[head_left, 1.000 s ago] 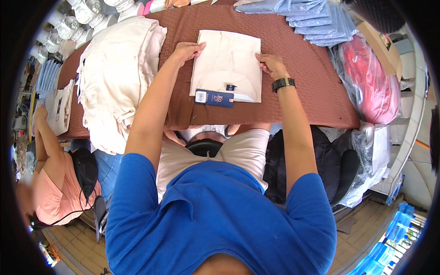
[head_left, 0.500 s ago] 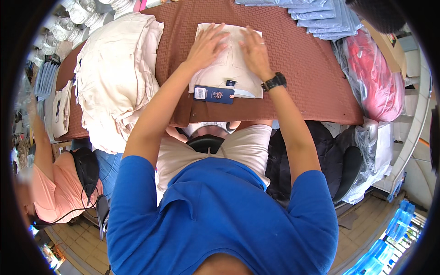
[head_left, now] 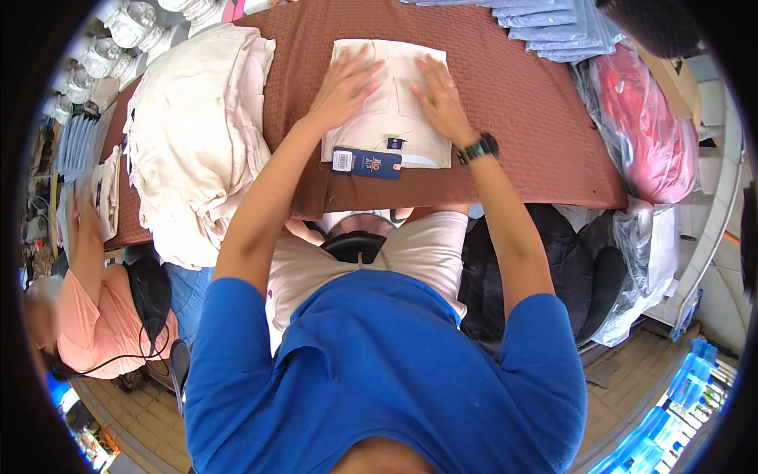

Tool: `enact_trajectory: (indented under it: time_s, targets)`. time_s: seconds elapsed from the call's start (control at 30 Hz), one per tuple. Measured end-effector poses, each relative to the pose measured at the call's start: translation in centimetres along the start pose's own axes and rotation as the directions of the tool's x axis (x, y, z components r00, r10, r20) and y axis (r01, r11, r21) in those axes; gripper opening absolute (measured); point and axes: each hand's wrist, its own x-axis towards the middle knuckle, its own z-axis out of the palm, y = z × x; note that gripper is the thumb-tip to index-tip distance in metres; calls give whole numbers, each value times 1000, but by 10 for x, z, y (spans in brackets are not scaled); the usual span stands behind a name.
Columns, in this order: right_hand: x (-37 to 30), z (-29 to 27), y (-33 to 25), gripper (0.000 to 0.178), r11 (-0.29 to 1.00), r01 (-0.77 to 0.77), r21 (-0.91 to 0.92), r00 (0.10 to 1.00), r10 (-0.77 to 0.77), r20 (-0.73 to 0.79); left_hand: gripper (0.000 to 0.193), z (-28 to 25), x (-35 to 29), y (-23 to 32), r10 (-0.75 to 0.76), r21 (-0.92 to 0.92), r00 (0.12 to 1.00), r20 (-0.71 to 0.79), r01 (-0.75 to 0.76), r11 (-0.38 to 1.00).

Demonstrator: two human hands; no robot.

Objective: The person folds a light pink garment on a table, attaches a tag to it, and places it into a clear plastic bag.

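Cream folded garment (head_left: 392, 118) lies flat on woven brown cloth (head_left: 513, 118).

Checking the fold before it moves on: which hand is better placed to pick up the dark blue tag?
Probably the left hand. It rests flat on the folded cream garment, on the side where the blue tag lies; the right hand is farther.
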Motion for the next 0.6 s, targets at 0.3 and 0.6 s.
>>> enact_trajectory:
  time_s: [0.3,0.6]
  targets:
    - [-108,-76,-63,33,987,-78,141,975,46,217,27,-90,-99,93,-167,-183,940,298,228,956]
    - [-88,-72,-101,53,956,-33,291,974,-34,222,39,-79,-109,109,-199,-123,928,316,248,961]
